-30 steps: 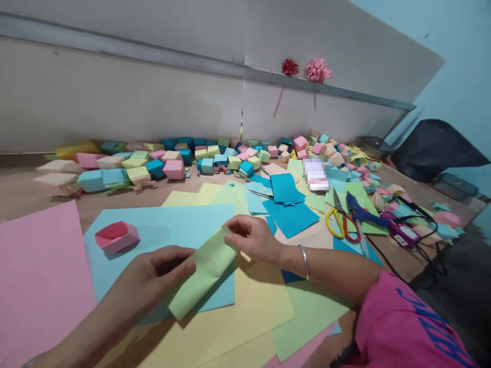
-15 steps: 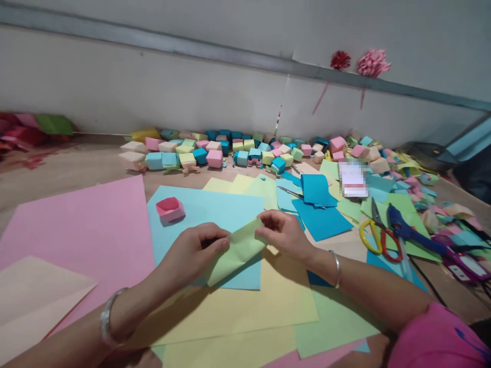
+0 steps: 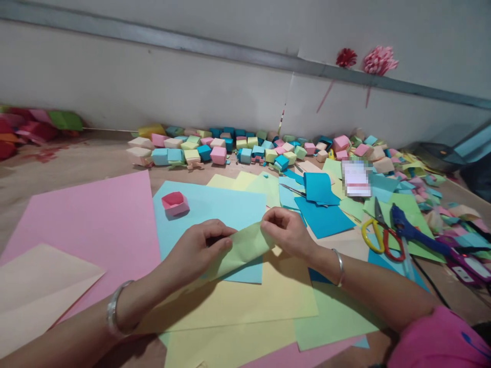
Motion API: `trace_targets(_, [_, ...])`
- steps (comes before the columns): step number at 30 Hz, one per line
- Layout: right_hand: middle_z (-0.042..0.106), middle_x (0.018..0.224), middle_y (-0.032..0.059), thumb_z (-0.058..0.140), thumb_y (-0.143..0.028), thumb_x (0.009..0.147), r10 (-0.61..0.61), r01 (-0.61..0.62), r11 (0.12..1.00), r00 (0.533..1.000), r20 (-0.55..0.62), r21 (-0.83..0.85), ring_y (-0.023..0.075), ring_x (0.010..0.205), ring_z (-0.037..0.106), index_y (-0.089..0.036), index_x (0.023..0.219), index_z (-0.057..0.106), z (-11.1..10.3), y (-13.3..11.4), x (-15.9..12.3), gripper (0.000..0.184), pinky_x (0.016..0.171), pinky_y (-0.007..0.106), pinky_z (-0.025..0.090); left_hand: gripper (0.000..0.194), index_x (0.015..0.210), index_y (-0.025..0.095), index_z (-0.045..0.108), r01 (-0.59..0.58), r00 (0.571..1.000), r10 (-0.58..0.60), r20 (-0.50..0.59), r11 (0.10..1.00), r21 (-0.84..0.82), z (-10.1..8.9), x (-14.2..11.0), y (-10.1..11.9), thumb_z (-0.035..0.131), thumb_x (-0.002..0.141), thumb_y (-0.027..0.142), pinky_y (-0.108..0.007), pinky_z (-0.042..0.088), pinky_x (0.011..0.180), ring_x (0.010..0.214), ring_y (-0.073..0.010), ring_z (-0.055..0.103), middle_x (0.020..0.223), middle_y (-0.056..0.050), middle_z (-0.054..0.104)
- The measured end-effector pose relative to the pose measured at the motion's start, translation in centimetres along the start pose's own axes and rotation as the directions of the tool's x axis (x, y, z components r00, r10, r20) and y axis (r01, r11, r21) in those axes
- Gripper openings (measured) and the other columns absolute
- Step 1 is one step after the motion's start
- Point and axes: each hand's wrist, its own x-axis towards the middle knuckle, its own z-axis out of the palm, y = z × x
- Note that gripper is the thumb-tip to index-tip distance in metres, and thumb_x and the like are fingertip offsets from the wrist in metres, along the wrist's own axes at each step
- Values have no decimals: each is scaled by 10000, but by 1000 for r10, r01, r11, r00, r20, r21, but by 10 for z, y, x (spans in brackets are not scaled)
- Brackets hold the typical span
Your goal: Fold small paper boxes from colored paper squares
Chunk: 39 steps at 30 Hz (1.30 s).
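Observation:
Both my hands hold one folded light green paper (image 3: 241, 248) just above a light blue sheet (image 3: 215, 214). My left hand (image 3: 197, 249) pinches its left end, fingers closed over the fold. My right hand (image 3: 286, 231) pinches the upper right corner. A small pink folded paper box (image 3: 175, 203) sits on the blue sheet to the upper left of my hands. Yellow sheets (image 3: 245, 301) lie under my wrists.
A big pink sheet (image 3: 84, 225) and a peach sheet (image 3: 34, 286) lie at left. Many folded paper cubes (image 3: 230, 148) line the wall. Dark blue squares (image 3: 320, 204), yellow-and-red scissors (image 3: 378, 232) and a blue glue gun (image 3: 410, 230) lie at right.
The view has swung left since a second ago, bringing in the pink sheet and the peach one. My hands have drawn closer together on the green paper, which now looks shorter and more folded.

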Motion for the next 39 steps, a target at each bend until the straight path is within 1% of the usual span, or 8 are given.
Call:
trace_targets(5, [589,668,-17,582,-216,734,4,-3,1000,1000,19,-23,108,618,525,-185,701,597,0,-2,0,48,560,225,417,273,821,206,765,40,999,-41,-22,998,-49,1,-2,3,573,743,384,-266,489,617,754,-203,636,846,-47,719])
trace_targets(10, [585,650,-14,584,-277,778,-30,32,993,999,24,-113,112,614,517,-183,671,594,-1,-3,-1,143,570,234,411,267,796,209,770,60,998,-61,-14,996,-71,2,-2,6,603,712,399,-280,503,633,750,-211,643,829,-48,730])
trace_targets(16, [630,696,-6,555,-236,793,-121,122,961,992,18,-249,118,625,527,-190,712,620,-3,3,1,113,604,242,424,289,860,189,764,148,988,-151,-13,980,-136,-1,4,-6,627,718,400,-284,496,664,763,-210,653,820,-46,747])
trace_targets(22, [622,679,-12,547,-209,810,-177,174,921,984,24,-349,123,615,524,-200,718,617,-3,7,6,116,607,251,403,324,934,174,745,140,987,-145,-65,987,-77,-2,10,-13,607,747,399,-282,477,661,758,-205,641,827,-43,743])
trace_targets(24, [627,695,-7,546,-197,821,-215,215,894,976,44,-394,130,637,535,-201,720,614,-3,10,9,123,627,257,399,277,900,174,732,91,991,-94,-98,995,-38,-1,12,-14,609,746,367,-275,475,657,741,-194,635,809,-37,734])
trace_targets(29, [636,747,21,548,-186,857,-274,289,781,955,112,-553,154,710,552,-193,748,612,-3,19,11,127,669,276,387,142,750,191,706,-92,982,116,-146,983,162,4,15,-22,577,773,247,-267,472,707,772,-175,627,824,-33,713])
trace_targets(35, [593,727,34,514,-186,898,-301,360,630,930,210,-689,174,736,541,-186,738,580,0,27,8,173,712,295,394,196,793,191,732,-272,950,307,-63,907,322,11,21,-41,544,836,158,-265,454,689,769,-164,626,828,-42,692])
trace_targets(39, [576,730,24,520,-170,896,-272,353,612,934,231,-707,168,727,533,-190,741,565,1,28,10,163,692,289,387,230,788,190,746,-346,915,402,-29,821,454,12,24,-46,532,858,138,-292,423,667,770,-182,581,828,-62,648])
